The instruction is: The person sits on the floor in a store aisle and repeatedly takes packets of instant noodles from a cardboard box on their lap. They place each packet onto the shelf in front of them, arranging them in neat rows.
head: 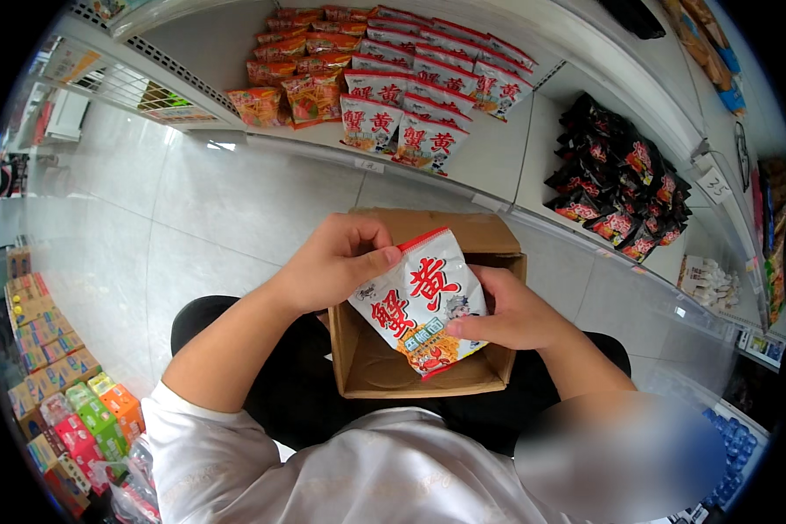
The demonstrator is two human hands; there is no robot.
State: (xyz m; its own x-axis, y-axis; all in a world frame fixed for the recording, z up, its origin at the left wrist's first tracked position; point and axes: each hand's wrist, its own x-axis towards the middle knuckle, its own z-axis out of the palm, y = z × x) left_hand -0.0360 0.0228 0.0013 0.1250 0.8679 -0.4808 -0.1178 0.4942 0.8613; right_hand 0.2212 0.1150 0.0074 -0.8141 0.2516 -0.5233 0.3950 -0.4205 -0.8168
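Between my hands is a white and red snack bag point(426, 301), its printed front facing up and its body tilted. My left hand point(340, 265) pinches the red top edge at the upper left corner. On the other side my right hand point(507, 314) grips the bag, thumb on the front and fingers behind. Below the bag a cardboard box point(426, 391) with a raised back flap stands between my legs; the bag hides part of its inside. Matching white and red bags point(432, 141) stand in rows on the shelf ahead.
Orange snack bags point(314, 98) stand left of the white ones on the shelf point(485, 177). Black snack bags point(622, 183) are piled farther right. The shelf's front edge runs just beyond the box. Colourful drink cartons point(98, 419) stand on the floor at lower left.
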